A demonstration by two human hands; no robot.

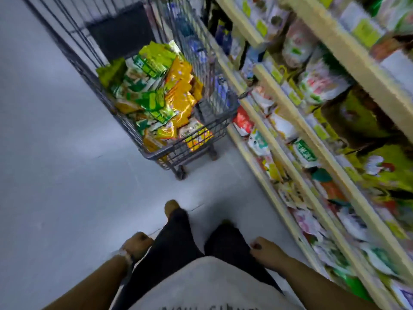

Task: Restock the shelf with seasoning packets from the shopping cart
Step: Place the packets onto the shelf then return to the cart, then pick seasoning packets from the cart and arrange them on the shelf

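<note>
left hand [137, 245] loosely curled, holds nothing | right hand [264, 250] same, by thigh | seasoning packets [156, 95] piled in shopping cart [156, 154] far centre | shelf [297, 121] right | tip: step close, grab top packets, check matching shelf slot first

Smooth pale grey floor [55, 153] runs along the dim, blurred shop aisle.

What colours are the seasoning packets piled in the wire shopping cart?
Mostly yellow-orange and green foil seasoning packets, heaped in the grey wire shopping cart; seen in the head view.
</note>
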